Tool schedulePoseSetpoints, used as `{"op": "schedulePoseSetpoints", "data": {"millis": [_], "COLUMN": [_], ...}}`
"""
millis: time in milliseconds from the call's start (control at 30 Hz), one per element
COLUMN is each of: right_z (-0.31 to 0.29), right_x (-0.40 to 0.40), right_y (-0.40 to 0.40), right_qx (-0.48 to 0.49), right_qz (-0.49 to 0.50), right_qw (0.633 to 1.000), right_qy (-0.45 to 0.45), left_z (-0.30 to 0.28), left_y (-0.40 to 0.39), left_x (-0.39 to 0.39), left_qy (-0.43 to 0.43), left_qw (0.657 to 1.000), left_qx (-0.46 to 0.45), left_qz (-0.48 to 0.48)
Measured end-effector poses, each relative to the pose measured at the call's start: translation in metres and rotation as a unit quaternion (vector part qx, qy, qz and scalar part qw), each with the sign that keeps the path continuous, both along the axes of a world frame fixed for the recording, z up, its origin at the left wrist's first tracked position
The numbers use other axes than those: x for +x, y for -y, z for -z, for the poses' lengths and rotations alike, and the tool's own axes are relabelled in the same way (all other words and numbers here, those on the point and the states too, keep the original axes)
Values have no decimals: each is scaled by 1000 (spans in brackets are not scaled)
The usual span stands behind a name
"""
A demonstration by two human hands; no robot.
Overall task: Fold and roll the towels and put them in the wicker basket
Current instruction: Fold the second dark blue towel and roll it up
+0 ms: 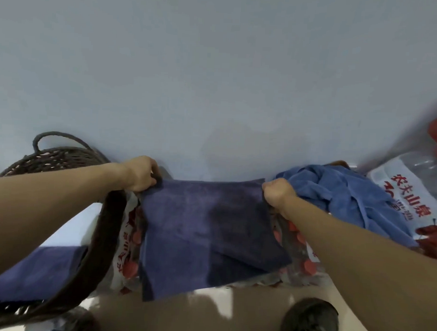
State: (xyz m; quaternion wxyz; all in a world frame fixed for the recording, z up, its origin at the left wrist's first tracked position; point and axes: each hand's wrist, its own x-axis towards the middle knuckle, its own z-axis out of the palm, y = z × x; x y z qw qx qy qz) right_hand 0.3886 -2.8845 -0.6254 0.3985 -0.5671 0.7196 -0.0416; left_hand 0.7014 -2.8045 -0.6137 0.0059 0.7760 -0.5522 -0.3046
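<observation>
Dark towel [205, 229] spread flat right of basket [69, 209], long axis running away from basket. Left hand [140, 173], nearer basket, and right hand [278, 193] pinching its far corners, fingers curled tight.

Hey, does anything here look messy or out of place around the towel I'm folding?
Yes. The light blue towel lies crumpled in a heap to the right, unfolded. The dark towel both hands grip sits slightly askew, its lower corner hanging off the front edge.
</observation>
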Motion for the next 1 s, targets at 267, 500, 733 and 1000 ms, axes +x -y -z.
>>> {"op": "schedulePoseSetpoints", "data": {"millis": [267,500,733,1000], "right_z": [39,40,20,-45], "right_x": [5,4,-9,-23], "right_y": [19,32,31,27], "right_qx": [-74,-79,-110,-15], "right_qz": [-76,-246,-181,-191], "right_qw": [986,950,977,975], "right_qy": [-132,-177,-25,113], "left_z": [38,35,2,-23], "left_y": [8,10,11,0], "left_x": [7,7,11,23], "left_qy": [101,114,-41,-151], "left_qw": [995,993,999,989], "left_qx": [-1,-9,3,4], "left_qz": [22,31,-28,-4]}}
